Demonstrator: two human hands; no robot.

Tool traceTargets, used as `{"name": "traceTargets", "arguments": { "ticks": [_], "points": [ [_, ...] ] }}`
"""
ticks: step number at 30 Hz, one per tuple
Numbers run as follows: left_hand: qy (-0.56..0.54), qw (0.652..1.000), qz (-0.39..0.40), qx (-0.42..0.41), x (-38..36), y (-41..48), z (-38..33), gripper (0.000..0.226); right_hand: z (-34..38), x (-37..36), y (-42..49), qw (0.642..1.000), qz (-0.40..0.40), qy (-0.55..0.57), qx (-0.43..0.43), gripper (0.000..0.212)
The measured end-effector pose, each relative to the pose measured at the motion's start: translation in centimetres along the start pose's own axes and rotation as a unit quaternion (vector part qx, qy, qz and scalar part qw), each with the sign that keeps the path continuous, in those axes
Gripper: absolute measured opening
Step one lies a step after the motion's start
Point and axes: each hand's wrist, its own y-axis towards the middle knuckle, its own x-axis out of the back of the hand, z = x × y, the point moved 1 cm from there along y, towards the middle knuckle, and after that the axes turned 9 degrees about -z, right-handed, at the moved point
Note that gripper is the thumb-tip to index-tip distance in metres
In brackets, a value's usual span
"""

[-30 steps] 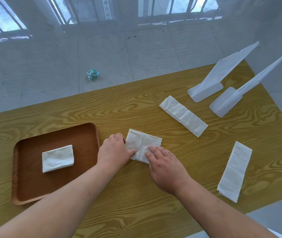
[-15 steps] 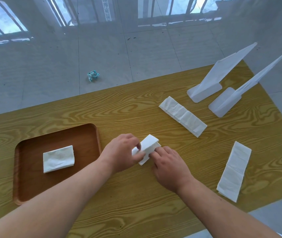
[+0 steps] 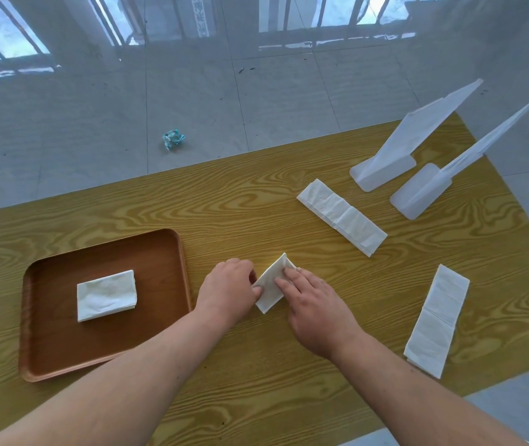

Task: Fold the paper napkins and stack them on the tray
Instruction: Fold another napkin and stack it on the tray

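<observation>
A white paper napkin lies folded over on the wooden table, just right of the brown tray. My left hand pinches its left edge. My right hand presses flat fingers on its right side. One folded napkin rests in the middle of the tray. Two long unfolded napkins lie on the table: one at the back right, one near the right front edge.
Two white plastic stands sit at the table's far right corner. A crumpled blue-green wrapper lies on the tiled floor beyond the table. The table's front edge runs close below my right forearm.
My left hand lifted the napkin's left half and folded it over to the right. The napkin went from a flat, wide shape to a narrower folded one. My right hand stayed pressing on it.
</observation>
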Motion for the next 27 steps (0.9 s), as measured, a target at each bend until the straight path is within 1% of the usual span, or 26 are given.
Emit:
{"name": "traceTargets", "arguments": {
  "ticks": [1, 4, 6, 7, 8, 9, 12, 13, 15, 18, 20, 21, 22, 24, 27],
  "points": [
    [-0.029, 0.999, 0.001, 0.015, 0.0, 0.1, -0.1, 0.011, 0.1, 0.2, 0.1, 1.0, -0.013, 0.014, -0.009, 0.061],
    [-0.117, 0.992, 0.013, 0.043, 0.1, 0.2, -0.1, 0.011, 0.1, 0.9, 0.6, 0.989, -0.093, 0.096, -0.06, 0.058],
    [-0.166, 0.985, 0.018, 0.047, 0.4, 0.2, 0.1, 0.011, -0.1, 1.7, 1.2, 0.97, -0.124, 0.163, -0.128, 0.067],
    [-0.191, 0.98, 0.021, 0.051, 0.5, 0.2, 0.3, 0.012, -0.3, 2.1, 1.6, 0.958, -0.121, 0.198, -0.168, 0.07],
    [-0.218, 0.974, 0.024, 0.057, 0.7, 0.2, 0.6, 0.013, -0.3, 2.5, 2.0, 0.944, -0.107, 0.233, -0.206, 0.07],
    [-0.25, 0.966, 0.027, 0.064, 0.9, 0.3, 0.8, 0.013, -0.2, 2.8, 2.5, 0.927, -0.09, 0.274, -0.238, 0.062],
    [-0.334, 0.937, 0.017, 0.106, 1.7, 0.4, 1.8, 0.016, 0.2, 3.1, 3.6, 0.857, -0.05, 0.41, -0.307, 0.017],
    [-0.352, 0.928, 0.009, 0.125, 2.0, 0.3, 2.3, 0.015, 0.5, 2.9, 3.8, 0.83, -0.037, 0.448, -0.329, 0.01],
    [-0.375, 0.913, 0.0, 0.159, 2.2, 0.3, 3.2, 0.011, 1.0, 2.5, 4.0, 0.786, -0.017, 0.498, -0.365, 0.009],
    [-0.391, 0.898, -0.005, 0.202, 2.6, -0.3, 5.5, 0.006, 2.8, 2.0, 4.9, 0.762, -0.014, 0.521, -0.385, 0.01],
    [-0.394, 0.892, -0.016, 0.219, 2.9, -0.7, 7.1, 0.006, 4.0, 1.7, 5.7, 0.75, -0.011, 0.536, -0.387, 0.01],
    [-0.397, 0.889, -0.028, 0.226, 3.1, -1.0, 8.0, 0.006, 4.8, 1.5, 6.1, 0.751, -0.004, 0.537, -0.383, 0.01],
    [-0.401, 0.886, -0.041, 0.231, 3.3, -1.2, 8.9, 0.006, 5.5, 1.4, 6.5, 0.759, 0.006, 0.531, -0.378, 0.01],
    [-0.4, 0.883, -0.066, 0.235, 3.9, -1.7, 10.5, 0.007, 7.1, 1.0, 7.2, 0.784, 0.026, 0.504, -0.362, 0.009],
    [-0.389, 0.887, -0.076, 0.239, 4.8, -2.3, 12.8, 0.011, 9.4, 0.4, 8.5, 0.808, 0.04, 0.476, -0.345, 0.011]
  ]
}}
